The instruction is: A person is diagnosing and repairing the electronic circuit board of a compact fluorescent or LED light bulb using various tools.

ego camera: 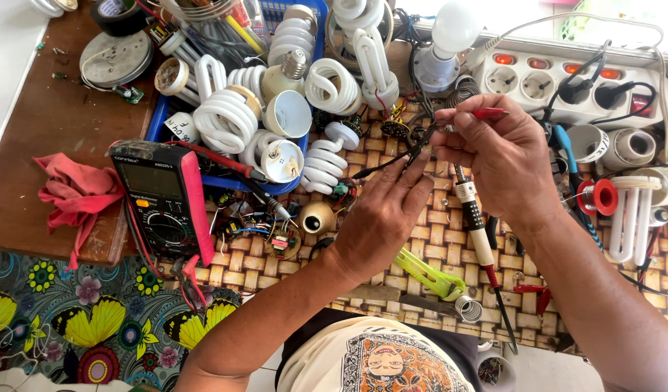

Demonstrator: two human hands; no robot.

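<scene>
Woven bamboo mat (435,239) covers our tabletop, butterfly-print cloth (94,319) at the near left edge. Near us on the mat: a lime-green tool (428,274) with a small metal spring (468,308) beside it, and a soldering iron (475,221) lying between our two wrists, tip pointing away.

Our left hand (381,218) sits palm down over the mat, fingers (414,174) stretched forward and pinching a black probe lead (392,161) up at a small circuit board (395,129). Our right hand (497,156) is just beside it, fingers closed on a red probe (488,112), its tip meeting the same board. Both hands nearly touch over the board, which is held above the mat just past the blue tray's right end; we cannot tell whether it rests on anything.

Left of the hands: a multimeter (163,203) in a red case, with loose small boards and a brass-coloured lamp base (318,216) between it and our left hand. A red rag (76,192) lies on bare wood further left.

Farther out: the blue tray (160,120) piled with white spiral lamps (225,116), a white bulb (453,29) standing upright, and a white power strip (559,80) with black plugs in. More lamp tubes (628,218) and a red solder reel (601,196) sit at far right.
</scene>
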